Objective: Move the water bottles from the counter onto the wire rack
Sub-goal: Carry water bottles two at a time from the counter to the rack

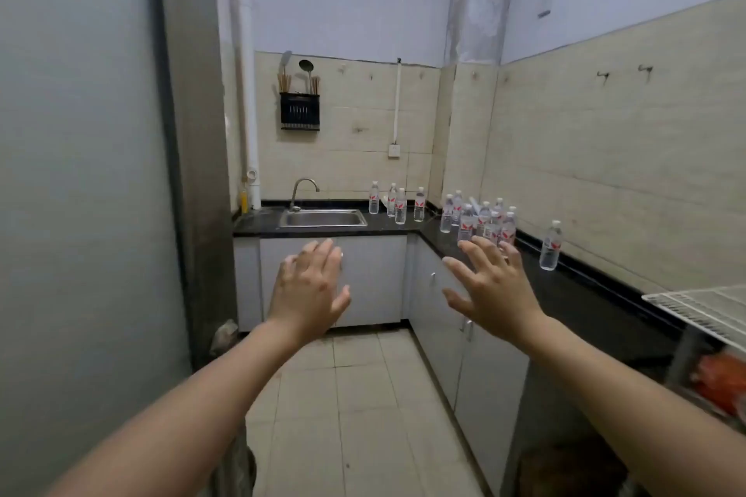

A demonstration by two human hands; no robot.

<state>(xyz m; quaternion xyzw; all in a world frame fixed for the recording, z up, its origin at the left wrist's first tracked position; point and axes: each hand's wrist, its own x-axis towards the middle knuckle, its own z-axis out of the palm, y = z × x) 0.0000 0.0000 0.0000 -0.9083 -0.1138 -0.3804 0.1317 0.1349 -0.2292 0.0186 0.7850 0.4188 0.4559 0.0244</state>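
Several clear water bottles with red-and-white labels stand on the black L-shaped counter [597,295]. One group [399,206] is right of the sink, a tighter cluster [480,220] fills the corner, and a single bottle [551,245] stands apart further along the right side. A white wire rack [702,309] sits at the right edge, its top shelf bare where visible. My left hand [311,286] and my right hand [490,286] are stretched out in mid-air, fingers spread, holding nothing. The right hand's fingertips overlap the corner cluster in the picture but are well short of it.
A steel sink [323,219] with a tap is set in the back counter. White cabinets [371,278] run below. A black utensil holder [299,111] hangs on the tiled wall. A grey wall [80,194] closes the left side. Something orange [722,379] lies under the rack.
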